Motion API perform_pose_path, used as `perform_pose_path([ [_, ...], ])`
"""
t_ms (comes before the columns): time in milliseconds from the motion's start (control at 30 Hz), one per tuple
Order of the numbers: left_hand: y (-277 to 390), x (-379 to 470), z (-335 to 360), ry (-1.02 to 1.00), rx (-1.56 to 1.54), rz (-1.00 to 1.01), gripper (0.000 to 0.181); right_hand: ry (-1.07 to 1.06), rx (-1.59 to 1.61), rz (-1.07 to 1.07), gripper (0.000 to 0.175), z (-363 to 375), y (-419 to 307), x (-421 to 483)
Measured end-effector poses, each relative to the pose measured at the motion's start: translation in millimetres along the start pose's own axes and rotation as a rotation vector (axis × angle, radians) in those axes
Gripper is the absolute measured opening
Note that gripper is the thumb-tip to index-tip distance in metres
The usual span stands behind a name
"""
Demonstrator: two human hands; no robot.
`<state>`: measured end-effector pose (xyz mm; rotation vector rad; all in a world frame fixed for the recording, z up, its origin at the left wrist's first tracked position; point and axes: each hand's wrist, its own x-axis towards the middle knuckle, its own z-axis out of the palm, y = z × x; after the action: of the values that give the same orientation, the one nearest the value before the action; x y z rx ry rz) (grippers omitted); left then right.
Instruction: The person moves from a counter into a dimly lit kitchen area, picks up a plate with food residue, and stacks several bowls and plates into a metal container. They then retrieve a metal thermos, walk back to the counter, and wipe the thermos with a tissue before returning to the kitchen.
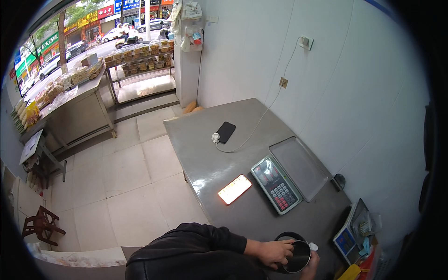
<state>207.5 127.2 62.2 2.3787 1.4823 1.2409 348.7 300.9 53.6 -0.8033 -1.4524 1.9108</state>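
Note:
A round metal pot (pixel 297 257) with a dark inside and a bright rim is tilted toward me at the table's near edge. My left hand (pixel 273 253), below a dark sleeve, grips its left rim with the fingers curled over the edge. On the other side my right hand (pixel 310 267) holds the pot's wall, partly cut off by the frame's bottom. A crumpled white tissue or cloth (pixel 313 246) shows at the right hand's fingertips. Behind the pot arcs a black curved band (pixel 289 234); whether it is a handle or a separate ring I cannot tell.
On the steel table (pixel 206 161) lie a lit phone (pixel 235 189), a pricing scale (pixel 276 185) with a flat pan (pixel 299 168), and a black device (pixel 226 132) on a charging cable. A second scale (pixel 346 241) stands right. A wooden stool (pixel 42 225) is on the floor.

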Motion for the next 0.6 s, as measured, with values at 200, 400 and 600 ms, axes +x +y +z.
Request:
perform_pose_path([
  [200,8.8,2.4,-9.4,0.036,0.064,0.025,0.047,0.037,0.145,0.021,0.031,10.4,-9.1,17.8],
  [400,25.0,6.1,-18.5,0.154,0.158,0.076,0.070,0.013,0.215,-0.060,0.028,7.2,-20.5,9.8],
  [600,20.8,16.0,-25.2,0.253,-0.017,-0.231,0.060,-0.215,-0.064,-0.595,0.027,-29.4,9.8,-12.6],
])
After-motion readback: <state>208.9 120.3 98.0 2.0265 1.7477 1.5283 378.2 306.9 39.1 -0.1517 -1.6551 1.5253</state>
